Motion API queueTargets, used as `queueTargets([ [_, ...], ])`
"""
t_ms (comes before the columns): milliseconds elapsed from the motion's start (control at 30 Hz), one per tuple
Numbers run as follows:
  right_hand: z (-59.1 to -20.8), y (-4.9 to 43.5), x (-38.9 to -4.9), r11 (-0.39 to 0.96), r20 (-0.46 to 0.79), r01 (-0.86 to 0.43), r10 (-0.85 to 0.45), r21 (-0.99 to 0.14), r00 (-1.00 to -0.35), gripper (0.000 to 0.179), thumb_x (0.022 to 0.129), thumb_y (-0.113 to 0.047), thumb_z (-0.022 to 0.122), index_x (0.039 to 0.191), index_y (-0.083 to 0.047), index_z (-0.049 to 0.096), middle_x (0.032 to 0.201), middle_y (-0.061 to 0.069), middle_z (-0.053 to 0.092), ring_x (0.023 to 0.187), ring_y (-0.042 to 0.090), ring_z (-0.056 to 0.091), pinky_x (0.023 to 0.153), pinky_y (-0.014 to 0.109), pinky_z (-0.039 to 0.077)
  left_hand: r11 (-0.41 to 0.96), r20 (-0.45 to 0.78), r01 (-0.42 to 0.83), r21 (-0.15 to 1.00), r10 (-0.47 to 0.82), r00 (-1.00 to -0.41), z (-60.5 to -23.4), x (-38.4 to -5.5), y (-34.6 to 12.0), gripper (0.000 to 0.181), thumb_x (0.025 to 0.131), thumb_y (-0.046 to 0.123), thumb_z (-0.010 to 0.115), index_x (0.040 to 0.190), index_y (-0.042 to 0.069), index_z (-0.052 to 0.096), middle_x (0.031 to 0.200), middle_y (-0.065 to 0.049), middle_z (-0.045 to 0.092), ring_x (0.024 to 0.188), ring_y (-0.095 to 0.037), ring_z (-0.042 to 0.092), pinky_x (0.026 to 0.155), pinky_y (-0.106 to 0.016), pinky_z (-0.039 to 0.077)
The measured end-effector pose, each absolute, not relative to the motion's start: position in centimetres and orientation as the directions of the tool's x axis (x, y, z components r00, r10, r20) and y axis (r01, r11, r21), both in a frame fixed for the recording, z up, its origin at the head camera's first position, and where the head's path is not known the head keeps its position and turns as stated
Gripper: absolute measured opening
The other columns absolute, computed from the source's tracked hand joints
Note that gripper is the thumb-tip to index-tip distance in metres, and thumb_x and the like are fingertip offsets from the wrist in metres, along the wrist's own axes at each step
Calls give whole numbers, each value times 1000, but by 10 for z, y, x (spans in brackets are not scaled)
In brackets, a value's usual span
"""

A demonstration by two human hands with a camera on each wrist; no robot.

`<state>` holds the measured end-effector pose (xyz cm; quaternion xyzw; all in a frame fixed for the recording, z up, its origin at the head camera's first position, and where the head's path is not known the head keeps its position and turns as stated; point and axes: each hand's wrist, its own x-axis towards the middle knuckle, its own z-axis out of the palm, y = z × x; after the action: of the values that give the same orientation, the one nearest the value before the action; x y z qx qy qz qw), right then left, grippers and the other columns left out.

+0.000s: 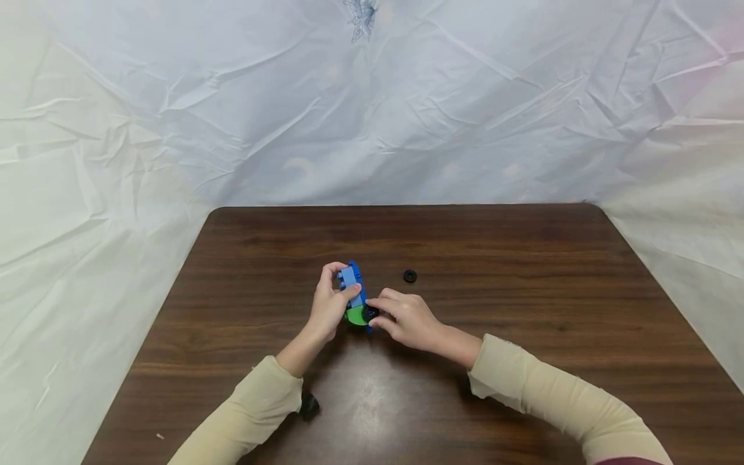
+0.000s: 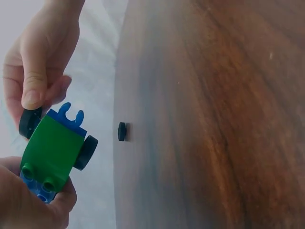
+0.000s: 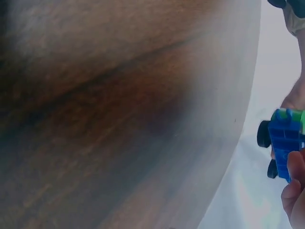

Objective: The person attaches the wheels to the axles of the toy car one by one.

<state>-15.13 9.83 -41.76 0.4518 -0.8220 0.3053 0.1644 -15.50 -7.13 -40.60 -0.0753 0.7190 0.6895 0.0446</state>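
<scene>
A toy block car with a blue base, a light blue brick and a green front piece is tilted up above the table. My left hand grips it by the blue end, thumb across the brick. With thumb and fingers, my right hand pinches a black wheel at the car's side by the green piece. Whether that wheel sits on its axle I cannot tell. On the opposite side another black wheel is mounted. The right wrist view shows the car's blue underside and two black wheels along one side.
A loose black wheel lies on the brown wooden table, just beyond my right hand. Beside my left sleeve is a dark object, partly hidden. A small pale scrap lies near the table's left edge. White cloth hangs behind.
</scene>
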Motion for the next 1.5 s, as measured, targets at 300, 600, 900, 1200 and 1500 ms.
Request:
queueTargets([
  [300, -408, 103, -147, 413, 502, -834, -666, -367, -551, 30, 75, -12, 69, 101, 1, 62, 77, 3, 59, 61, 4, 54, 54, 8, 42, 66, -161, -162, 985, -9, -987, -403, -155, -69, 38, 85, 10, 54, 118, 13, 36, 117, -12, 45, 87, -23, 57, 67, -29, 50],
  [600, -397, 100, -144, 507, 418, -780, -659, -367, -625, 33, 75, -22, 69, 100, -2, 61, 83, 4, 64, 69, 8, 59, 60, 13, 47, 91, -133, -133, 987, 4, -991, -401, -157, -66, 39, 86, 10, 55, 119, 13, 35, 114, -14, 46, 86, -23, 57, 65, -28, 50],
  [900, -399, 99, -144, 519, 455, -803, -662, -294, -595, 29, 74, -19, 70, 95, -3, 59, 84, 5, 64, 71, 9, 62, 61, 15, 49, 87, -110, -111, 990, -14, -994, -400, -157, -65, 39, 84, 7, 55, 118, 13, 36, 114, -15, 47, 85, -23, 58, 65, -29, 51],
  [1200, -401, 97, -146, 493, 561, -838, -635, -235, -531, 28, 71, -16, 73, 91, -2, 60, 80, 6, 64, 66, 9, 61, 56, 14, 48, 79, -98, -102, 992, -44, -994, -399, -157, -66, 39, 85, 9, 55, 119, 13, 36, 116, -14, 46, 89, -25, 58, 68, -32, 51],
  [1500, -403, 92, -147, 482, 555, -798, -576, -363, -600, 26, 71, -12, 72, 91, 1, 63, 81, 9, 65, 66, 9, 62, 58, 10, 47, 88, -63, -71, 994, -89, -994, -395, -156, -65, 39, 86, 8, 55, 119, 13, 37, 116, -13, 46, 86, -25, 57, 69, -32, 51],
])
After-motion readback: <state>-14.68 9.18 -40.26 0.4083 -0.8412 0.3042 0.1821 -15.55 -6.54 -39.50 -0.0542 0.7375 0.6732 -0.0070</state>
